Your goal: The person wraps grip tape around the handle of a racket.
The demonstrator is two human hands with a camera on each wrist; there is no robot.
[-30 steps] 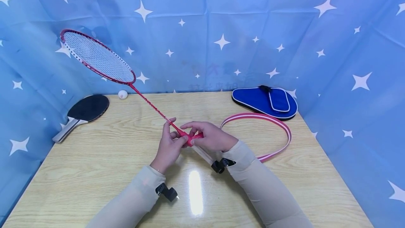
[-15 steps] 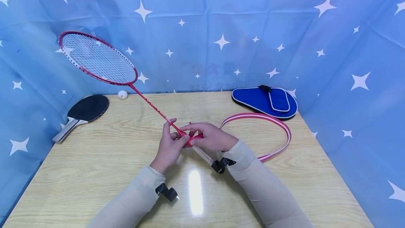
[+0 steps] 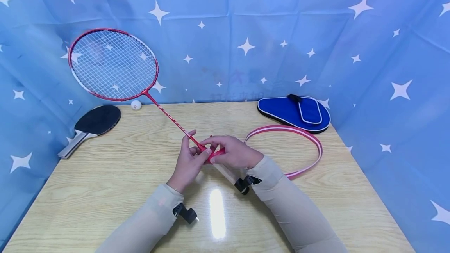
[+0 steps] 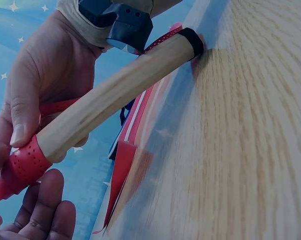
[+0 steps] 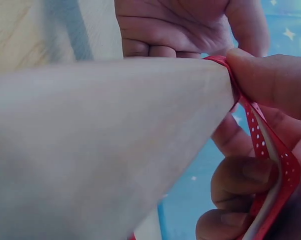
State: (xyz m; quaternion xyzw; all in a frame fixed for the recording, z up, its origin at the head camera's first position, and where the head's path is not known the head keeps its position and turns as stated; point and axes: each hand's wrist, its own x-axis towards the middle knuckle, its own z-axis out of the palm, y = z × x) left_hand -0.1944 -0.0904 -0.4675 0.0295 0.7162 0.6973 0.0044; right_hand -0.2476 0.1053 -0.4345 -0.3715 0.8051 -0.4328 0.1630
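A red-and-white badminton racket (image 3: 116, 65) is held up at a slant, its head at the upper left. My left hand (image 3: 186, 167) pinches it where the shaft meets the handle. Red perforated grip tape (image 4: 28, 162) wraps the upper end of the bare wooden handle (image 4: 110, 95), whose black-capped butt is by the tabletop. My right hand (image 3: 235, 151) pinches the tape, thumb against the wrapped end; curled fingers hold a folded stretch of tape (image 5: 258, 135) in the right wrist view. Beyond that hand the tape runs out in a wide loop with a pale stripe.
A black table tennis bat (image 3: 99, 120) lies at the table's left edge, near a white ball (image 3: 136, 104). At the back right lies a blue bat case (image 3: 281, 108). A blue star-patterned curtain (image 3: 211, 50) encloses the wooden table (image 3: 140, 175) behind and at both sides.
The racket has rolled about its shaft, so its string face now turns more toward the head view and lettering shows on the shaft. Both hands stay almost in place.
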